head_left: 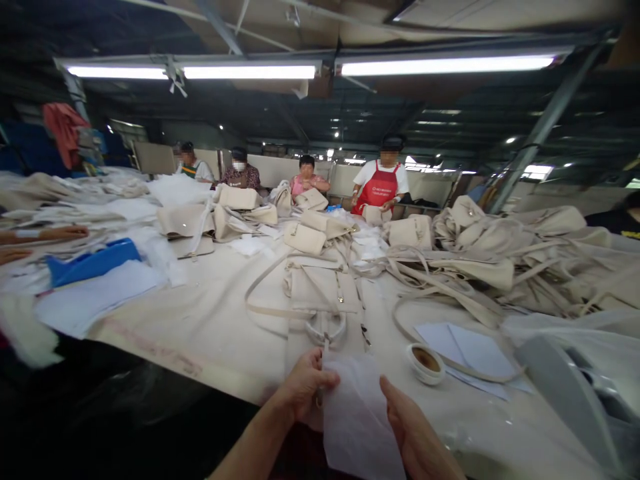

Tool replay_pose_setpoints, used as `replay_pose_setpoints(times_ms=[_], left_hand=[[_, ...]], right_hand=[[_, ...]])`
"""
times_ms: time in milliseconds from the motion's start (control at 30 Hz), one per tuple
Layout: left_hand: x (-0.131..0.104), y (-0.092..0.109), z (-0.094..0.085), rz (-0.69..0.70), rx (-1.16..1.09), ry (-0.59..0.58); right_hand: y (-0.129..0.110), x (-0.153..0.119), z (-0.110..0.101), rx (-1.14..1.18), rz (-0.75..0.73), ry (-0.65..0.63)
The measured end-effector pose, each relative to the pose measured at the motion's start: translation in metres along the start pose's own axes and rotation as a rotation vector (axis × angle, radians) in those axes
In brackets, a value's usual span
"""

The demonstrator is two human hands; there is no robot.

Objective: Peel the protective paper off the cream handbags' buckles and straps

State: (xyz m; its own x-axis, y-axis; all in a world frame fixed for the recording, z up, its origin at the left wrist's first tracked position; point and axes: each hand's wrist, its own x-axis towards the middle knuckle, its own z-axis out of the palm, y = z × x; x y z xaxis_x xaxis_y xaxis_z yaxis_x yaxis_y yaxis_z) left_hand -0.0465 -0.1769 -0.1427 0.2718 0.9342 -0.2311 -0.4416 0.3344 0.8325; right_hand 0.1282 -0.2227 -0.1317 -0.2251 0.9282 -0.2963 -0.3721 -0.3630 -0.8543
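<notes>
- The white sheet (353, 407) lies at the cream bag (304, 293)'s 6 o'clock, long axis nearly 12-to-6.
- The left hand (304, 383) pinches its 9 o'clock edge.
- The right hand (411, 427), at 3 o'clock: grip unclear.

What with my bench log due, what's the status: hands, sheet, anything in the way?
Left hand gripping sheet at upper left; right hand at its right edge, grip unclear. Sheet white, translucent. Bag just beyond, tub off right; neither on sheet.

No words legible here! Far side, right of centre, a red apron (376, 189) flashes white lettering (383, 191), too small to read; near left, reddish marks (160, 349) on the tabletop (225, 300), equally unreadable.
</notes>
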Motion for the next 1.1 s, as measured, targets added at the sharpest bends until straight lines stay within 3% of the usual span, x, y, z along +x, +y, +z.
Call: replay_pose_setpoints(times_ms=[67, 167, 267, 333, 467, 567, 667, 967, 1100], left_hand=[[-0.002, 0.0, -0.002, 0.006, 0.013, -0.021], [-0.011, 0.002, -0.009, -0.024, 0.089, -0.056], [-0.022, 0.005, -0.02, -0.109, 0.241, 0.019], [-0.028, 0.007, -0.024, -0.12, 0.288, 0.078], [-0.034, 0.007, -0.017, -0.044, 0.294, 0.111], [-0.036, -0.001, -0.009, 0.034, 0.322, 0.133], [-0.037, -0.012, -0.007, 0.062, 0.304, 0.151], [-0.05, -0.037, -0.022, 0.037, 0.313, 0.182], [-0.063, -0.03, -0.038, 0.189, 0.46, 0.33]], right_hand=[[-0.001, 0.007, -0.001, -0.089, -0.012, -0.012], [0.006, 0.012, -0.021, -0.306, -0.093, 0.083], [0.021, 0.008, -0.045, -0.43, -0.099, 0.139], [0.031, 0.004, -0.051, -0.395, -0.065, 0.127], [0.043, 0.008, -0.02, -0.175, 0.009, 0.04], [0.04, 0.023, 0.018, 0.028, 0.026, -0.003], [0.033, 0.037, 0.042, 0.099, 0.038, 0.012], [0.036, 0.05, 0.038, 0.03, 0.108, 0.023], [0.032, 0.048, 0.043, 0.073, 0.091, 0.026]])
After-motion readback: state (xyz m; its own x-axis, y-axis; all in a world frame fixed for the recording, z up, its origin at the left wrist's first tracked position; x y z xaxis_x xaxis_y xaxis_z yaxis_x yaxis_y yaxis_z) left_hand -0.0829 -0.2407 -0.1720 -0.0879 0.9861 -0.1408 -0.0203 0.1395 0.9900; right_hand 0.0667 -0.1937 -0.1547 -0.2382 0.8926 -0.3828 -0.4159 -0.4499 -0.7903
